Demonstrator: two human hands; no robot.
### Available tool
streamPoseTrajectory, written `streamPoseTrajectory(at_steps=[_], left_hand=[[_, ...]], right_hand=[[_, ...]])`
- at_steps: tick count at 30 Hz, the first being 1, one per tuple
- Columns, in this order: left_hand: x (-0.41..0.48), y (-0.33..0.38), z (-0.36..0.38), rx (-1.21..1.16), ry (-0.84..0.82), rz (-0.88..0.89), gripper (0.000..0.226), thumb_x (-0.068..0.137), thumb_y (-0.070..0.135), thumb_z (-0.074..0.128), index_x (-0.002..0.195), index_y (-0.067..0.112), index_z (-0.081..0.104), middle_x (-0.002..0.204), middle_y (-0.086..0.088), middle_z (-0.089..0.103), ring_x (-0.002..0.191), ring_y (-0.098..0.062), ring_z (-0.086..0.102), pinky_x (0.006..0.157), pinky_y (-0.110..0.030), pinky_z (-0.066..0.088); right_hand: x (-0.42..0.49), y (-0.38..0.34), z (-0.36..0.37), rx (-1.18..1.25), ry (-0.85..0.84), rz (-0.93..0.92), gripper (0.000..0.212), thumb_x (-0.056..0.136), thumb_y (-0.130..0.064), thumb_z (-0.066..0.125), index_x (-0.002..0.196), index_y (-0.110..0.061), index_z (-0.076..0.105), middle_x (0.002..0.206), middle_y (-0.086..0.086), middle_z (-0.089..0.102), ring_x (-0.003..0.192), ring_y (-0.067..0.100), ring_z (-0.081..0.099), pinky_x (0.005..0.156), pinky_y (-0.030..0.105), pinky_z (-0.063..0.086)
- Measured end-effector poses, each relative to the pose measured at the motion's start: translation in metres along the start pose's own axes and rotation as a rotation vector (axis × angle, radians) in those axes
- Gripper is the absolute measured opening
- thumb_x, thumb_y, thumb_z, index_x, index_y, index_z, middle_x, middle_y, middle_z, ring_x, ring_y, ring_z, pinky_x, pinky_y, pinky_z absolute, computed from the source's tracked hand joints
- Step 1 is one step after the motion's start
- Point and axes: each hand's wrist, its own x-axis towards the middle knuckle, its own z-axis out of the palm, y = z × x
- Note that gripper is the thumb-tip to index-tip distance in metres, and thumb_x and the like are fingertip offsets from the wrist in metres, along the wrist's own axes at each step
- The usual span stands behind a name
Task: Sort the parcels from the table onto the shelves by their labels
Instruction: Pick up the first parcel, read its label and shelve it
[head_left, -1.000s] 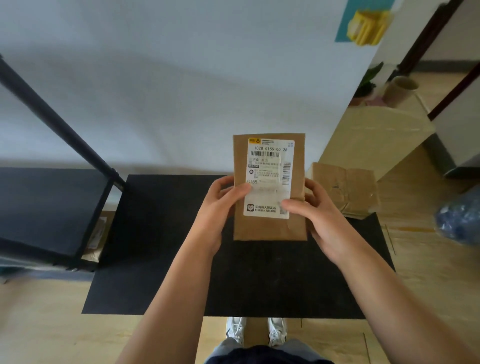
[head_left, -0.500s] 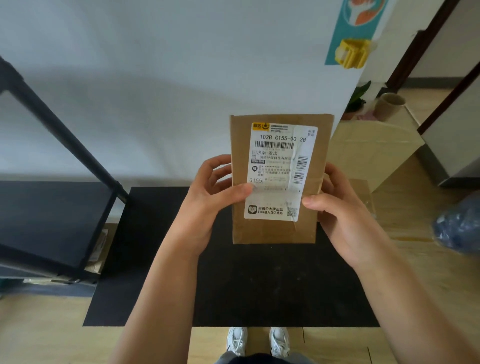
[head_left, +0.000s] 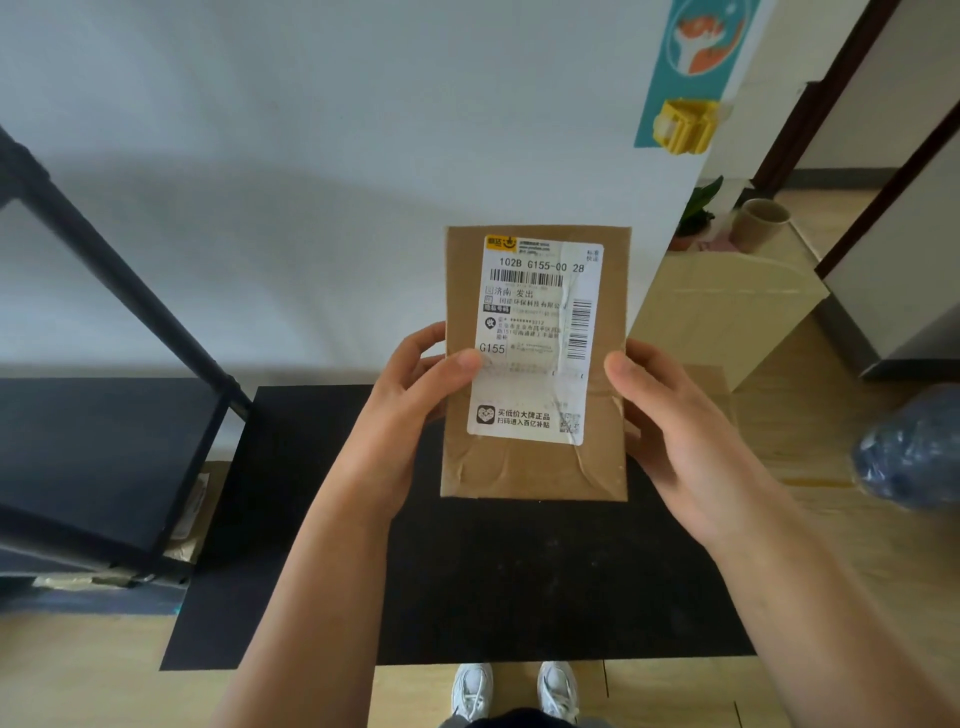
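I hold a flat brown cardboard parcel (head_left: 530, 470) upright above the black table (head_left: 493, 582), its white shipping label (head_left: 537, 338) facing me with "102B G155-00 28" printed on top. My left hand (head_left: 410, 415) grips its left edge, thumb on the label. My right hand (head_left: 675, 431) grips the right edge, thumb on the front. A second brown parcel (head_left: 719, 387) lies on the table's far right corner, mostly hidden behind my right hand.
A black metal shelf unit (head_left: 104, 457) stands to the left of the table, with a parcel (head_left: 192, 514) on a lower level. A white wall is straight ahead. A pale box (head_left: 727, 306), a plant pot and a blue bag (head_left: 914, 447) sit on the floor at right.
Both hands have raised the parcel off the table and brought it closer to my eyes. The second parcel on the right is now mostly hidden behind my right hand.
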Motion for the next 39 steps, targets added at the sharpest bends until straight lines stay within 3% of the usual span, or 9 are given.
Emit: streamPoseTrajectory(at_steps=[5, 9, 13, 15, 21, 25, 31, 35, 39], left_hand=[[-0.002, -0.002, 0.005, -0.019, 0.008, -0.046, 0.079, 0.067, 0.058, 0.072, 0.134, 0.02, 0.056, 0.12, -0.01, 0.074, 0.11, -0.032, 0.072, 0.102, -0.059, 0.05], [-0.003, -0.003, 0.005, -0.01, 0.009, -0.059, 0.08, 0.067, 0.059, 0.072, 0.135, 0.022, 0.056, 0.12, -0.009, 0.074, 0.11, -0.031, 0.072, 0.103, -0.057, 0.05], [-0.002, -0.003, 0.002, -0.001, 0.01, -0.053, 0.079, 0.067, 0.059, 0.072, 0.136, 0.022, 0.055, 0.12, -0.009, 0.074, 0.11, -0.03, 0.073, 0.104, -0.057, 0.049], [-0.002, -0.004, 0.0, -0.002, 0.012, -0.049, 0.081, 0.067, 0.058, 0.072, 0.137, 0.021, 0.054, 0.121, -0.009, 0.074, 0.111, -0.031, 0.072, 0.104, -0.058, 0.049], [-0.003, -0.012, -0.009, -0.014, -0.014, -0.052, 0.081, 0.068, 0.052, 0.074, 0.14, 0.023, 0.054, 0.125, -0.009, 0.072, 0.112, -0.03, 0.072, 0.104, -0.057, 0.049], [-0.005, -0.022, -0.018, -0.035, -0.022, -0.074, 0.073, 0.073, 0.043, 0.075, 0.141, 0.023, 0.054, 0.126, -0.007, 0.072, 0.112, -0.028, 0.072, 0.103, -0.056, 0.05], [-0.022, -0.032, -0.03, -0.04, 0.021, -0.088, 0.076, 0.069, 0.044, 0.076, 0.139, 0.022, 0.055, 0.125, -0.005, 0.072, 0.111, -0.026, 0.073, 0.099, -0.054, 0.054], [-0.051, -0.032, -0.029, -0.067, 0.145, -0.088, 0.065, 0.076, 0.04, 0.073, 0.134, 0.02, 0.054, 0.12, -0.006, 0.074, 0.103, -0.024, 0.075, 0.096, -0.053, 0.057], [-0.09, -0.036, -0.023, -0.082, 0.276, -0.097, 0.07, 0.072, 0.049, 0.078, 0.132, 0.022, 0.053, 0.116, -0.003, 0.075, 0.103, -0.021, 0.075, 0.099, -0.053, 0.055]], right_hand=[[-0.002, 0.002, 0.003, -0.006, 0.049, 0.041, 0.065, 0.068, -0.048, 0.07, 0.126, -0.02, 0.061, 0.108, -0.001, 0.08, 0.108, 0.02, 0.071, 0.084, 0.034, 0.049], [-0.004, 0.003, 0.003, 0.004, 0.068, 0.05, 0.066, 0.067, -0.048, 0.071, 0.126, -0.019, 0.062, 0.109, -0.001, 0.079, 0.109, 0.021, 0.071, 0.092, 0.039, 0.051], [-0.005, 0.002, 0.005, 0.018, 0.066, 0.035, 0.06, 0.069, -0.046, 0.071, 0.123, -0.02, 0.062, 0.101, -0.004, 0.08, 0.093, 0.012, 0.072, 0.074, 0.026, 0.046], [-0.006, 0.002, 0.006, 0.013, 0.063, 0.028, 0.063, 0.067, -0.046, 0.071, 0.124, -0.021, 0.062, 0.102, -0.004, 0.08, 0.091, 0.01, 0.073, 0.072, 0.025, 0.045], [-0.006, 0.012, 0.01, 0.013, 0.047, 0.042, 0.062, 0.077, -0.037, 0.08, 0.133, -0.023, 0.057, 0.12, 0.001, 0.075, 0.114, 0.019, 0.07, 0.094, 0.036, 0.05], [-0.008, 0.022, 0.018, -0.032, 0.04, 0.047, 0.067, 0.072, -0.027, 0.077, 0.135, -0.025, 0.056, 0.126, 0.001, 0.072, 0.12, 0.02, 0.067, 0.105, 0.044, 0.049], [-0.014, 0.034, 0.033, -0.08, 0.032, 0.069, 0.062, 0.071, -0.026, 0.076, 0.129, -0.032, 0.058, 0.124, -0.003, 0.073, 0.121, 0.019, 0.066, 0.11, 0.048, 0.045], [-0.024, 0.036, 0.04, -0.104, -0.018, 0.087, 0.07, 0.066, -0.038, 0.085, 0.13, -0.03, 0.059, 0.116, -0.005, 0.076, 0.118, 0.018, 0.067, 0.111, 0.049, 0.044], [-0.035, 0.04, 0.048, -0.111, -0.092, 0.109, 0.071, 0.063, -0.038, 0.075, 0.132, -0.027, 0.06, 0.114, -0.005, 0.077, 0.114, 0.017, 0.07, 0.108, 0.048, 0.046]])
